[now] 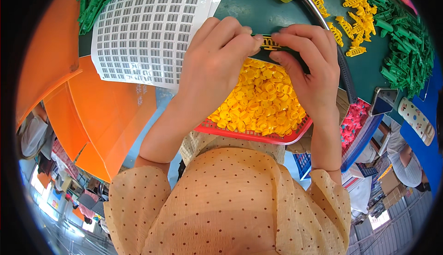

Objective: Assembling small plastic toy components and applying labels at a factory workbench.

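Over the dark green tabletop, a small yellow slotted plastic piece (269, 42) lies lengthwise between my hands, with dark green plastic along its edges. My left hand (220, 54) is closed, its fingertips pinching the left end. At the other end, my right hand (314, 59) has its fingers bent on the piece, the thumb lower and apart from it. Fingers hide both ends. Directly below sits a red basket (288, 138) heaped with small round yellow caps (263, 100). Under my left wrist is a white sheet of barcode stickers (143, 31).
A mallet (318, 15) with a yellow head lies beyond my right hand, beside loose yellow slotted pieces (357, 15). Green plastic parts (406, 47) pile up at the far right, more (97, 1) at the far left. A phone (384, 101) rests at the right edge. Orange panels (101, 116) stand left.
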A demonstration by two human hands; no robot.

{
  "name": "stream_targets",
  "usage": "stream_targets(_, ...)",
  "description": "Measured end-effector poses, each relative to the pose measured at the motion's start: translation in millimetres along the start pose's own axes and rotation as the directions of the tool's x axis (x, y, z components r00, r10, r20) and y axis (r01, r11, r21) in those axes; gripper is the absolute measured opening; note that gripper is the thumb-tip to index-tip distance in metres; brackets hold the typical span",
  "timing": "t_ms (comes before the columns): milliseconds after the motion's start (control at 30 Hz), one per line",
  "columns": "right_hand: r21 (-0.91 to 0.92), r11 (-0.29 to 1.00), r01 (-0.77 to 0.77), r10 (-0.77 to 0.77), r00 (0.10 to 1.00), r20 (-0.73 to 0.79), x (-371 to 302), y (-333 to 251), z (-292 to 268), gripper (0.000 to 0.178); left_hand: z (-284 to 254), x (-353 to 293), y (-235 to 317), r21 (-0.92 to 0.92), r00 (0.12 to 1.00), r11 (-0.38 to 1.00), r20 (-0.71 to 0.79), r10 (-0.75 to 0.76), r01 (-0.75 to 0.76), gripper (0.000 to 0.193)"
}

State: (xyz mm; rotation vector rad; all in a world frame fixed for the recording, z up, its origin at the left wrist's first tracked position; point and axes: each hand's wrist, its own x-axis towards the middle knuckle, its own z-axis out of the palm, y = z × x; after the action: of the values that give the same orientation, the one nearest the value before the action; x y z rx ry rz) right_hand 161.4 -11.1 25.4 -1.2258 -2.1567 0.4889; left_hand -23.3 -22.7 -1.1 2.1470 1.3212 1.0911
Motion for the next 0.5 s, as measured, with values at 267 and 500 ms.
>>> stream_targets(267, 0.006, 0.999, -0.037, 0.037, 0.998, 0.042, 0.7, 4.1, 0.1, 0.029, -1.4, 2.1, -1.9, -0.001, 1.000, 1.000, -0.002, 0.027, -0.027, 0.012)
stream_targets(500, -0.021, 0.999, -0.032, 0.032, 0.999, 0.019, -5.2, 1.7, -5.0, 0.042, -14.0, 3.2, 11.4, 0.035, 1.000, 0.999, 0.001, 0.026, -0.026, 0.027)
